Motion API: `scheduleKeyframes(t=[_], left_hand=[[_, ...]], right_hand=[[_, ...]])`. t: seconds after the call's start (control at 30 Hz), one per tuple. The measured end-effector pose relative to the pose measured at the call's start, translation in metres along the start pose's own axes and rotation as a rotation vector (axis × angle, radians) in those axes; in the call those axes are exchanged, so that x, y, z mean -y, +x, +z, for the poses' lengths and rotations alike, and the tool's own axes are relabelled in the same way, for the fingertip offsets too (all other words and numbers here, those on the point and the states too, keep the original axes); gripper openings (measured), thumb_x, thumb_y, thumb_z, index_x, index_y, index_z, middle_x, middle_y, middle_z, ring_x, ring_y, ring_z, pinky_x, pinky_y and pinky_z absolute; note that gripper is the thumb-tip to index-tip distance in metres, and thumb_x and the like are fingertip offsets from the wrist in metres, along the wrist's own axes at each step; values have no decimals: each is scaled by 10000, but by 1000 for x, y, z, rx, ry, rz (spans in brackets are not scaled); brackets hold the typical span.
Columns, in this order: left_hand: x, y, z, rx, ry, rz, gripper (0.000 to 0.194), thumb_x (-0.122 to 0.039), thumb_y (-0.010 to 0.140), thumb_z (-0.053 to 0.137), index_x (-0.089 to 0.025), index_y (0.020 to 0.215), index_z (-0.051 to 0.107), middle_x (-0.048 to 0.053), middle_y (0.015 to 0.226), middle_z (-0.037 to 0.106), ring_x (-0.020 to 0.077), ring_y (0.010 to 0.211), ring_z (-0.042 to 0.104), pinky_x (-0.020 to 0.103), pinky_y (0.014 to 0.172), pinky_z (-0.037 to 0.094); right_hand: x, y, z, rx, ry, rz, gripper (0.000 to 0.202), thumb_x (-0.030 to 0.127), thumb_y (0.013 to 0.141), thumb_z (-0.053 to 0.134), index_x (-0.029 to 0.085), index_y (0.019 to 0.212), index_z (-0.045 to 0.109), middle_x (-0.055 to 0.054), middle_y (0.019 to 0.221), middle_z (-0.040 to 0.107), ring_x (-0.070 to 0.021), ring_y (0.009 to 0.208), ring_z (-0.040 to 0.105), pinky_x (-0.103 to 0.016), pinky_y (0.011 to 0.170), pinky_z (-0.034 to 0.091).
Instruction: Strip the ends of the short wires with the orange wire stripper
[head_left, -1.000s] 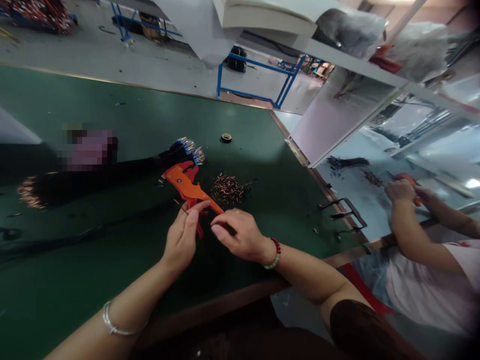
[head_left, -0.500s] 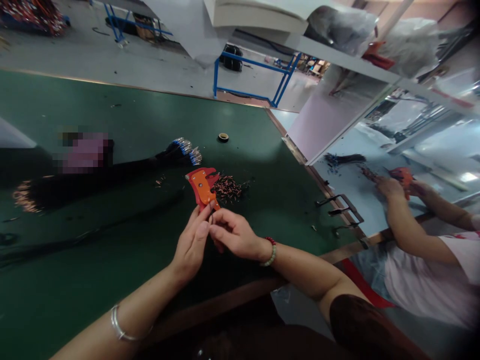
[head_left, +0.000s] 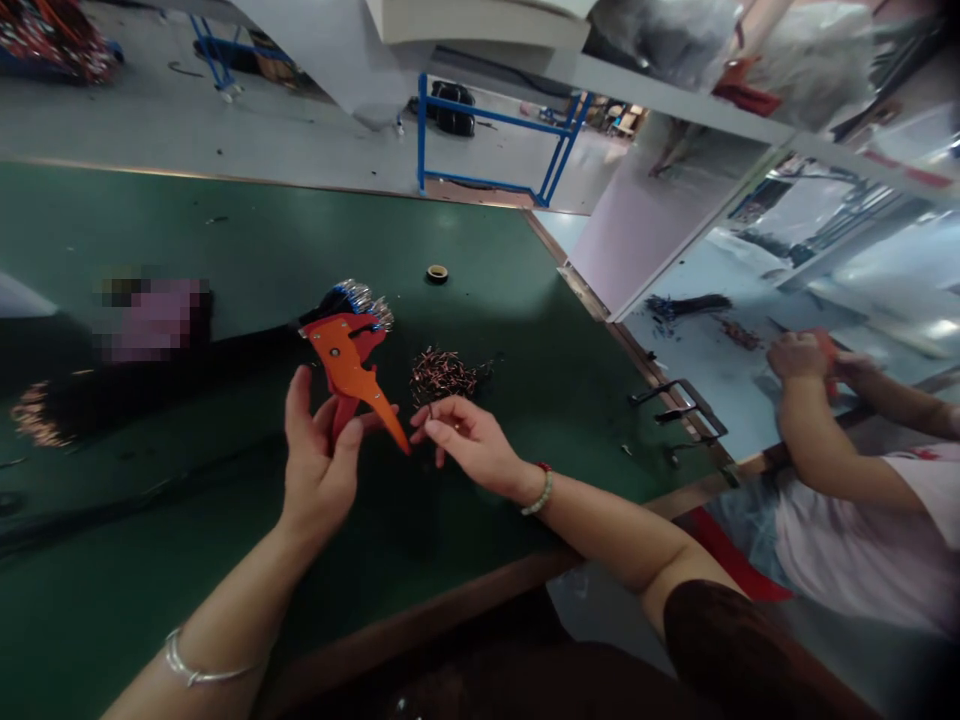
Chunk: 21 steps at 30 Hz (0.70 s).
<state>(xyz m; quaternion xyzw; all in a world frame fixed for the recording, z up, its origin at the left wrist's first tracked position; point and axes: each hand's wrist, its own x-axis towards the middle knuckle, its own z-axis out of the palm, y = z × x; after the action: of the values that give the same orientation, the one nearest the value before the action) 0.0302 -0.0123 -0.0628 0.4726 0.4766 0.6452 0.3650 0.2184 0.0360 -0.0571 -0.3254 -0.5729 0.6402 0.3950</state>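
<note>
No container stood on the green table (head_left: 187,230). A pile of wire scraps (head_left: 442,372) lay just beyond the hands. A black wire bundle (head_left: 225,350) with blue, metal-tipped ends (head_left: 360,298) stretched across the table behind the tool, and a small tape roll (head_left: 436,272) sat farther back. At the next bench, another person's hands (head_left: 806,358) held an orange tool. The left hand (head_left: 319,470) was wrapped around the lower handle of the orange stripper (head_left: 346,372), raising it above the table with its handles spread. The right hand (head_left: 469,440) was pinched on a thin wire (head_left: 433,408), just beside the handle tip.
</note>
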Motion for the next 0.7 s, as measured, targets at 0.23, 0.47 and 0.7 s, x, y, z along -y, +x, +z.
scheduleKeyframes(t=[0.23, 0.47, 0.7], left_hand=[[-3, -10, 12, -86, -150, -171, 608, -410, 932, 749, -274, 1484, 531, 123, 1422, 679, 257, 1142, 757, 439, 1103, 563], [-9, -4, 9, 112, -432, -525, 508, -326, 716, 924, -184, 1166, 737, 125, 1155, 805, 311, 1209, 727, 466, 1116, 553], [-7, -2, 0, 32, -286, -263, 368, -286, 779, 892, -210, 1107, 745, 48, 1044, 788, 231, 1030, 768, 403, 1063, 583]], right_hand=[[-12, -13, 14, 65, -27, 13, 292, 438, 914, 741, 189, 979, 602, -22, 932, 678, -138, 830, 664, -305, 840, 582], [-11, -16, 10, 87, -366, -243, 241, 437, 981, 652, 202, 958, 608, -74, 1034, 690, -183, 970, 674, -344, 926, 564], [22, -13, -5, 40, -387, -331, 187, 368, 1032, 587, 199, 954, 604, -110, 1105, 738, -191, 1054, 703, -372, 966, 561]])
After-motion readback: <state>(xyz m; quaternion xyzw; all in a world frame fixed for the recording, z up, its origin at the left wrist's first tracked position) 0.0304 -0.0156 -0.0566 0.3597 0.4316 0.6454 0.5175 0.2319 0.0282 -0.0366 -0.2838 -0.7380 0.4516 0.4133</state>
